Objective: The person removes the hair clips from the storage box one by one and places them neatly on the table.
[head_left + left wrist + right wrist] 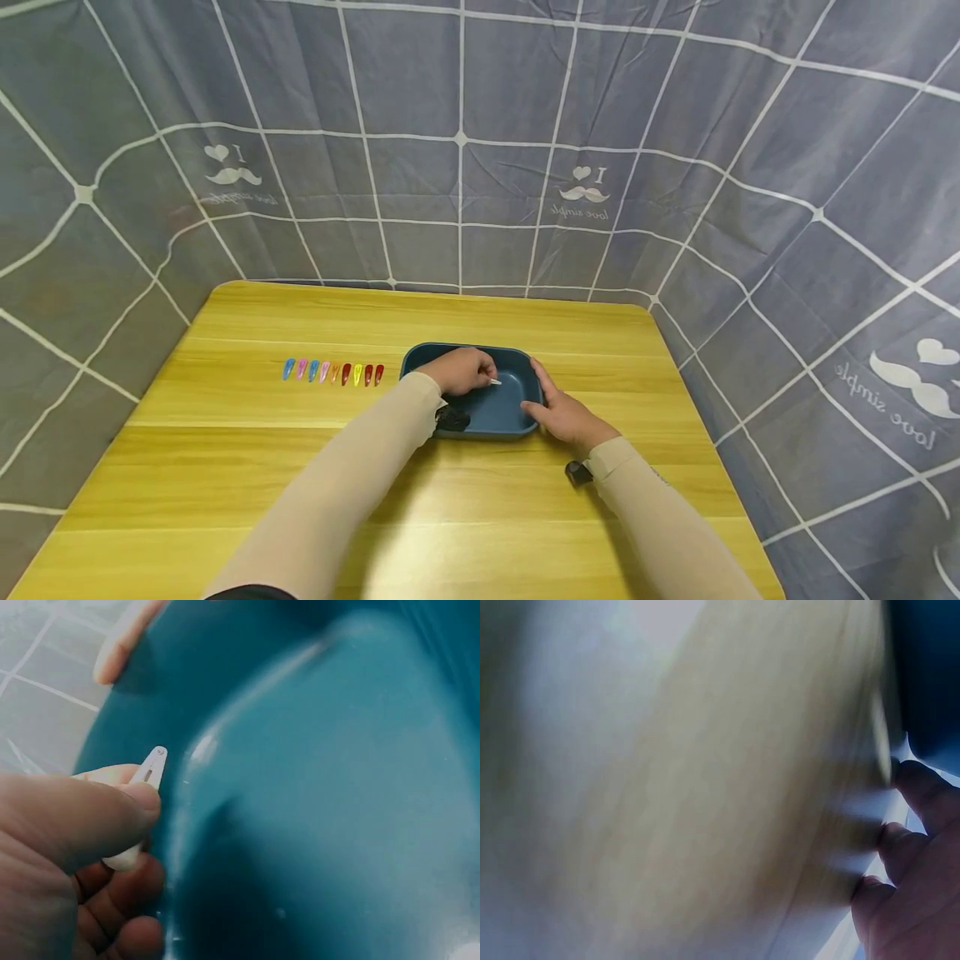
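Nine coloured clips (333,372) were already lined up; a white clip (137,804) was pinched in the left hand (463,371) over the tray (491,410), steadied by the right hand's (564,414) loosely curled fingers.

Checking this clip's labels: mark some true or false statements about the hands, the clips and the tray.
1. The left hand pinches a white clip. True.
2. The right hand holds a red clip. False: it grips the tray's right rim and holds no clip.
3. A row of coloured clips lies left of the tray. True.
4. The tray is full of clips. False: none lie on the bare floor that shows.
5. The tray sits on a wooden table. True.
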### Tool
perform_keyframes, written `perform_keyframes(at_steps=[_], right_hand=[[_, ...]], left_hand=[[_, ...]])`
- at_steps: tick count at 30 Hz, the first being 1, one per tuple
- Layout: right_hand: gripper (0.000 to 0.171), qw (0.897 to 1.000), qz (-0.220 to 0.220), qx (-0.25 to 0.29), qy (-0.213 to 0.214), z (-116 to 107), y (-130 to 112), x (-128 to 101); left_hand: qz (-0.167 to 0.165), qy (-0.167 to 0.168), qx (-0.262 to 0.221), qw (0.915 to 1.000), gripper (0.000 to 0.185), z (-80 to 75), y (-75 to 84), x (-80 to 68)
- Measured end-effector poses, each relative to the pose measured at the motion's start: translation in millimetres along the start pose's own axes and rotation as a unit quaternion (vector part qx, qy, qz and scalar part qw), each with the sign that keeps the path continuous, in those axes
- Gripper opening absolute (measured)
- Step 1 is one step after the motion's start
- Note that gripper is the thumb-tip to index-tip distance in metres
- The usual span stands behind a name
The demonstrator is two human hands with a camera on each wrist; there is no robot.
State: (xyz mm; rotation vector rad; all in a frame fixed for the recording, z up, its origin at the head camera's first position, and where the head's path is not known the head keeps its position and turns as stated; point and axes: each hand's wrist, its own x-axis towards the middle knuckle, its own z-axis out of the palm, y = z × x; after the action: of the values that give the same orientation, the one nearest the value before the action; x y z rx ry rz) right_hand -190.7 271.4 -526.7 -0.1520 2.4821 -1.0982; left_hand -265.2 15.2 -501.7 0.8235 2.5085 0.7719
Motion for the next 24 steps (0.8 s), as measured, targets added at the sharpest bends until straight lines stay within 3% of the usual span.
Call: perform_keyframes(at_steps=[11,19,24], right_hand=[[0.085,1.0,0.004,-0.004,0.006,0,-1,0],[0.084,1.0,0.006,-0.008,0.01,0,-1,1],[0.084,1.0,0.0,-0.023,0.01,0,0,1]], left_hand=[[0.002,0.033,-0.064,0.9974,0.014,-17.7,1.5,-23.3],[0.017,0.098,-0.101,0.9899,0.015,-30.8,-3.2,-46.6],[0.019,0.122,-0.103,0.987,0.005,-37.5,-7.2,-59.2]])
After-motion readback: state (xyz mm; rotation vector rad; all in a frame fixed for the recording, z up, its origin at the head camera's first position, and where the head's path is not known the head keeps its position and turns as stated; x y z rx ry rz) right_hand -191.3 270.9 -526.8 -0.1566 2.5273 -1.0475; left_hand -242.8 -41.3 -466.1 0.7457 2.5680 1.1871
